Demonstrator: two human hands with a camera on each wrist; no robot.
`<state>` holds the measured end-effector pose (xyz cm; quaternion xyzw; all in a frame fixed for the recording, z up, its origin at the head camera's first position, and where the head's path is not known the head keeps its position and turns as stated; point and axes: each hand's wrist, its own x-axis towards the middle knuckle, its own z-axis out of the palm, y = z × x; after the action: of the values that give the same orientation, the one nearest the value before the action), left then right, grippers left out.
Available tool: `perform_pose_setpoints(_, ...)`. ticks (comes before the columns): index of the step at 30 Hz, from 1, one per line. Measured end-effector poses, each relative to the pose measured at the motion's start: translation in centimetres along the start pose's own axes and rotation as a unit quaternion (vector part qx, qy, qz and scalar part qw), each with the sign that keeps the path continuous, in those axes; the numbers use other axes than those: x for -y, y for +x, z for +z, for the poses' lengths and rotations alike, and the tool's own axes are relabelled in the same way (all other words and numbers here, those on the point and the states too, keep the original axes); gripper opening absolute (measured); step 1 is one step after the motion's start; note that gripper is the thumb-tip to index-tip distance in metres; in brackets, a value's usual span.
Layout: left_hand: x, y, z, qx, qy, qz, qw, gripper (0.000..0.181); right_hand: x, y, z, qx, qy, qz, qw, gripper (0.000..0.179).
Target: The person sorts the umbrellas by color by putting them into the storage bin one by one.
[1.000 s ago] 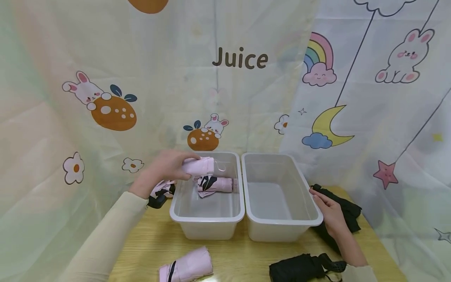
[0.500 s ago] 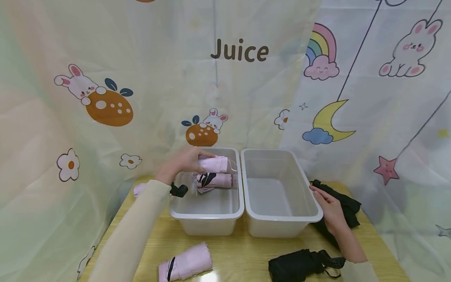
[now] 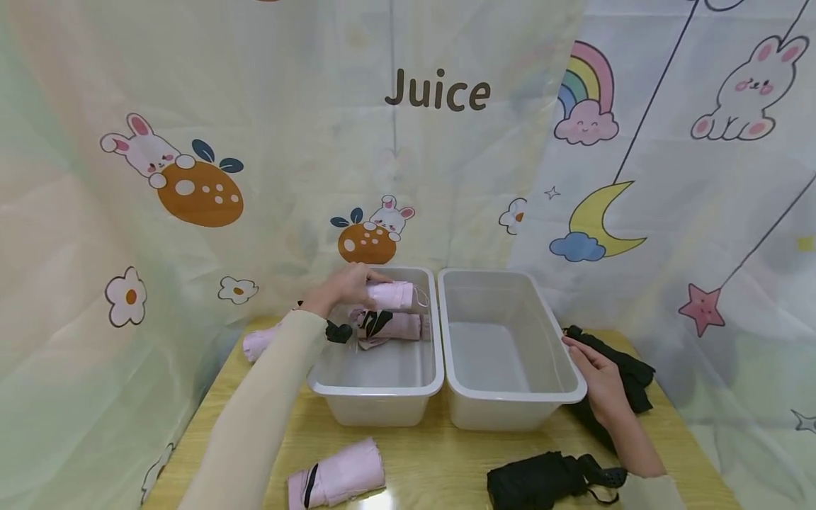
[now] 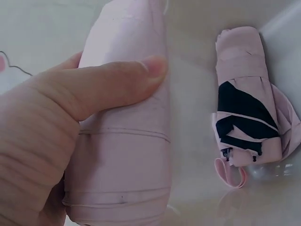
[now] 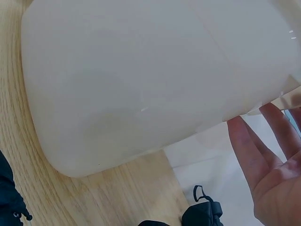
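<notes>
- A person's left hand (image 3: 347, 285) is gripping a rolled pink umbrella (image 3: 392, 295), thumb lying across the fabric, within the left bin (image 3: 376, 391).
- A second pink umbrella (image 3: 398, 326), banded in black, is lying on that bin's floor, apart from the held one in the left wrist view.
- The right hand (image 3: 599, 379) is reaching its extended fingers to the outer edge of the right bin (image 3: 516, 397), fingertips touching it without curling around anything.
- In front of the bins, another rolled umbrella, the near pink one (image 3: 344, 473), is resting on the wooden table (image 3: 427, 453), with a black umbrella (image 3: 532, 482) lying to its right.
- Dark folded fabric (image 3: 631, 379) is lying beyond the right hand.
- A cartoon-printed curtain (image 3: 446, 177) is hanging behind.
</notes>
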<state>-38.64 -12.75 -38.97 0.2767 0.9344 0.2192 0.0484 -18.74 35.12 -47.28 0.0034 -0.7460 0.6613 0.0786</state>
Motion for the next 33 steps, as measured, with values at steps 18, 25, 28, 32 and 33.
perform_pose_setpoints(18,1.4,2.8,2.7,0.002,0.018,-0.016,0.9997,0.061,-0.4,0.4,0.1,-0.014,0.006,0.008,0.9999,0.047)
perform_pose_setpoints(25,2.2,3.5,3.7,0.011,-0.012,0.001,0.9999,0.059,-0.7,0.3,0.4,-0.020,0.011,0.004,0.9997,0.046)
perform_pose_setpoints(28,2.4,3.6,3.9,0.013,-0.021,-0.004,0.9997,0.059,-0.6,0.2,0.5,-0.017,0.008,0.007,0.9998,0.047)
perform_pose_setpoints(32,2.7,4.2,4.4,0.019,-0.019,0.001,0.9996,0.060,-0.5,0.3,0.3,-0.019,0.020,0.005,0.9996,0.045)
perform_pose_setpoints(33,2.8,4.4,4.6,0.018,-0.014,0.004,0.9997,0.060,-0.5,0.4,0.2,-0.018,0.024,0.002,0.9995,0.045)
